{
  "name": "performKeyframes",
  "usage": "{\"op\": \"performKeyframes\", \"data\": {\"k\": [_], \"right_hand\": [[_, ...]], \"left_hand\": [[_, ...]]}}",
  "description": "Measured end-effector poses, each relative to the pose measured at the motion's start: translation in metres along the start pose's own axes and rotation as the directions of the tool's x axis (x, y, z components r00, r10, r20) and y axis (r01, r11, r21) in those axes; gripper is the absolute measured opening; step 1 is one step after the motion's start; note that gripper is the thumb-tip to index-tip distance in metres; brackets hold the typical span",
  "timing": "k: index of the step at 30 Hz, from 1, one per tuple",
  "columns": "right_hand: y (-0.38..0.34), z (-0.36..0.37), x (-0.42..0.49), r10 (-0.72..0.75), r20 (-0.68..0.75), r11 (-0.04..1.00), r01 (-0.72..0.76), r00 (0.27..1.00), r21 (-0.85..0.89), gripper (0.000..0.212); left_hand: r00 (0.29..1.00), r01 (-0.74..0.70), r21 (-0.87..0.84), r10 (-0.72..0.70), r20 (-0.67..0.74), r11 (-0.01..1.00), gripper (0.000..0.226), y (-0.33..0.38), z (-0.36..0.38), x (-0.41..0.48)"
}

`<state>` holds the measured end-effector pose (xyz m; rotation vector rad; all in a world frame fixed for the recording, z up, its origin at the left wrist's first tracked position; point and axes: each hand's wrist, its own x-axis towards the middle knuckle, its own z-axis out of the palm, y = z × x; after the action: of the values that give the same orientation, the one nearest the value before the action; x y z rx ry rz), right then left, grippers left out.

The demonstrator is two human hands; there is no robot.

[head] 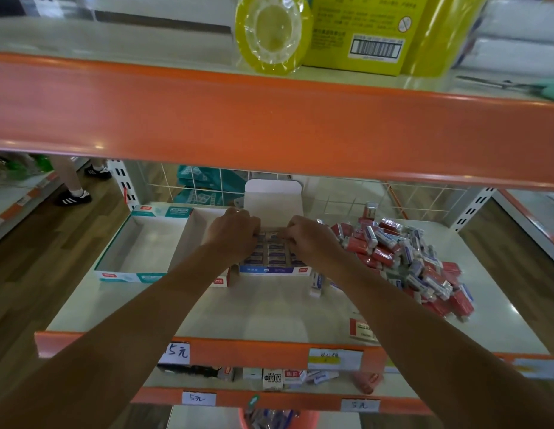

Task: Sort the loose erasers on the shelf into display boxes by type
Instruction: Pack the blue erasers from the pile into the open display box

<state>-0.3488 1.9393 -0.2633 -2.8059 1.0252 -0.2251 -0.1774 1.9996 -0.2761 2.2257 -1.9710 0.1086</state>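
Note:
A blue-fronted display box (274,269) with an upright white flap stands mid-shelf, filled with rows of blue-sleeved erasers (273,253). My left hand (233,235) and my right hand (309,236) reach into its back rows, fingers curled down on the erasers there; what each fingertip holds is hidden. To the left lies an empty teal-trimmed box (114,258), and beside it a red-labelled box (220,281) partly hidden by my left arm. A pile of loose red and blue-white erasers (405,258) spreads over the right of the shelf. One eraser (316,284) lies just in front of the blue box.
An orange shelf edge (269,119) hangs close overhead, carrying yellow tape rolls (271,32). A wire mesh back (346,196) closes the shelf behind. The front lip (238,351) bears price tags. A red-white card (360,331) lies near the front right. A person's feet (72,198) stand far left.

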Motion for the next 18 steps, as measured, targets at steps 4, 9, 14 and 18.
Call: {"op": "performKeyframes", "data": {"k": [4,9,14,18], "right_hand": [[-0.002,0.001,-0.004,-0.03,0.042,1.0,0.03,0.999,-0.005,0.033],[-0.001,0.002,-0.005,-0.044,0.047,0.999,0.044,0.998,-0.002,0.037],[0.003,-0.005,-0.011,-0.031,-0.066,0.993,0.038,0.997,0.112,0.032],[0.022,-0.02,-0.028,0.038,-0.187,0.986,-0.006,0.982,0.166,0.028]], "left_hand": [[1.0,0.013,0.006,-0.013,-0.001,1.0,0.018,0.005,-0.002,-0.001],[1.0,0.018,0.025,-0.019,0.014,1.0,0.02,0.009,-0.008,-0.004],[0.999,0.03,0.172,-0.033,0.013,0.985,0.031,0.028,-0.022,-0.004],[0.998,-0.004,0.094,0.01,-0.068,0.996,0.032,0.06,-0.035,-0.002]]}}
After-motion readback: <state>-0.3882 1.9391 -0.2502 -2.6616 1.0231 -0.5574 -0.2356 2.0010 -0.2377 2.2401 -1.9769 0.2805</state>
